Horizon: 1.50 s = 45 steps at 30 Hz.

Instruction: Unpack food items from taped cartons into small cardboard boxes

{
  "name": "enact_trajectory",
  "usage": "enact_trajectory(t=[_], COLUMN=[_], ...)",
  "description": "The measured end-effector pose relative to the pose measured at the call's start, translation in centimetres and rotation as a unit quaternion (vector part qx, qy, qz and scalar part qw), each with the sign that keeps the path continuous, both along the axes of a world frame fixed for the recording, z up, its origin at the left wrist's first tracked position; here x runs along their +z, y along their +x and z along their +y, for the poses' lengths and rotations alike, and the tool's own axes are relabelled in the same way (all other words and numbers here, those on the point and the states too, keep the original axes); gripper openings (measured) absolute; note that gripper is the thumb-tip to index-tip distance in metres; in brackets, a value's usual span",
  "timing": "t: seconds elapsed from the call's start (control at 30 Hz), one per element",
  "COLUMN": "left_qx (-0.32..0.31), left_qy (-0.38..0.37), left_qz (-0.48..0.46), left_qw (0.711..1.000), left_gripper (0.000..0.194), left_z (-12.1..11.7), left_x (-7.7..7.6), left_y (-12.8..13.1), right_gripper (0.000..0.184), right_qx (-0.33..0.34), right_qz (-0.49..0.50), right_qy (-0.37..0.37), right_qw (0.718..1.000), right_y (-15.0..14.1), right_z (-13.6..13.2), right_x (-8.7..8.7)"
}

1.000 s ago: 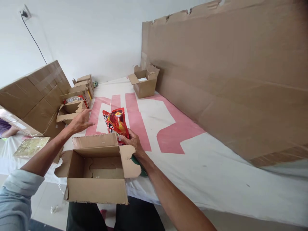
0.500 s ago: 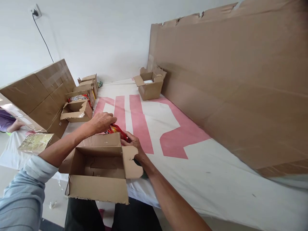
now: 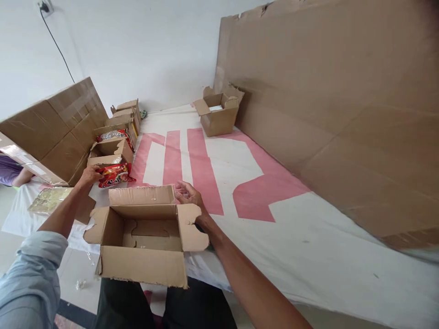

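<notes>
In the head view, the one view I have, my hands are well apart, each on its own side of the open cardboard box at the lower centre of the frame. My left hand is stretched out to the left of centre and pinches one end of a red packet, which points to the right of the frame with its printed face up. The packet sits just in front of a small open box; I cannot tell whether the two touch, nor whether the packet's underside meets the surface. My right hand is loosely curled beside the far right corner of the open cardboard box, fingers parted, with nothing visible in its grip. I judge the packet to be light and soft, a film pouch that will bend and sag under its own contents rather than stand stiff. The glossy film looks slippery, so a pinch well in from the edge seems surer than the very tip, and a second hand under the middle would stop it drooping. It hardly seems fragile, though squeezing hard could strain the seams. Behind the small open box, another red packet lies in the row; a large carton leans at the left of the frame, and a purple sleeve of another person shows at the left edge.
</notes>
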<state>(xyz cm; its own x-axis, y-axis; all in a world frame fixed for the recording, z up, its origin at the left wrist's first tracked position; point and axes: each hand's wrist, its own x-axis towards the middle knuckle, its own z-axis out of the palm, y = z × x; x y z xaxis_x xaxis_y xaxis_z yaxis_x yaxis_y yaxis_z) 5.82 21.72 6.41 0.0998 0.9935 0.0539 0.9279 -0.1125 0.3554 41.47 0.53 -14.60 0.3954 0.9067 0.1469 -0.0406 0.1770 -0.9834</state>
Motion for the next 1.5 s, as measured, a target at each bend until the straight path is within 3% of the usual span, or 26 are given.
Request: enact_trajectory(t=[0.2,0.37,0.57,0.83,1.03,1.13,1.27,1.4,1.5], left_qx=[0.111,0.158,0.125,0.065,0.086,0.109,0.124,0.129,0.094], left_qy=[0.017,0.032,0.044,0.103,0.108,0.092,0.102,0.126,0.055], left_qz=[0.084,0.111,0.118,0.069,0.044,0.046,0.061,0.061,0.026], left_qw=[0.990,0.981,0.984,0.990,0.989,0.989,0.985,0.982,0.994], left_gripper=[0.016,0.026,0.022,0.027,0.025,0.035,0.064,0.072,0.060], left_z=[3.3,4.2,3.1,2.5,2.3,1.9,0.6,-1.4,-2.1], left_x=[-1.0,-1.7,-2.3,-1.4,-1.4,-1.5,-1.5,-2.8,-4.9], left_y=[-0.2,0.1,-0.2,-1.0,-0.4,0.0,0.2,0.3,0.7], right_gripper=[0.073,0.072,0.071,0.071,0.070,0.073,0.070,0.066,0.066], right_qx=[-0.012,-0.007,0.001,-0.003,-0.011,-0.005,-0.004,-0.010,-0.009], right_qz=[-0.005,-0.007,-0.019,-0.009,-0.002,-0.009,-0.010,-0.005,-0.004], right_qy=[-0.007,-0.010,-0.016,-0.008,-0.012,-0.010,-0.008,-0.005,-0.009], right_qw=[1.000,1.000,1.000,1.000,1.000,1.000,1.000,1.000,1.000], right_y=[0.2,0.4,0.5,0.3,0.2,0.2,0.2,0.1,0.0], right_z=[0.1,0.2,0.0,0.0,0.0,0.1,0.0,0.0,0.0], right_x=[-0.4,-0.5,-0.3,-0.2,-0.1,-0.1,-0.1,-0.1,-0.2])
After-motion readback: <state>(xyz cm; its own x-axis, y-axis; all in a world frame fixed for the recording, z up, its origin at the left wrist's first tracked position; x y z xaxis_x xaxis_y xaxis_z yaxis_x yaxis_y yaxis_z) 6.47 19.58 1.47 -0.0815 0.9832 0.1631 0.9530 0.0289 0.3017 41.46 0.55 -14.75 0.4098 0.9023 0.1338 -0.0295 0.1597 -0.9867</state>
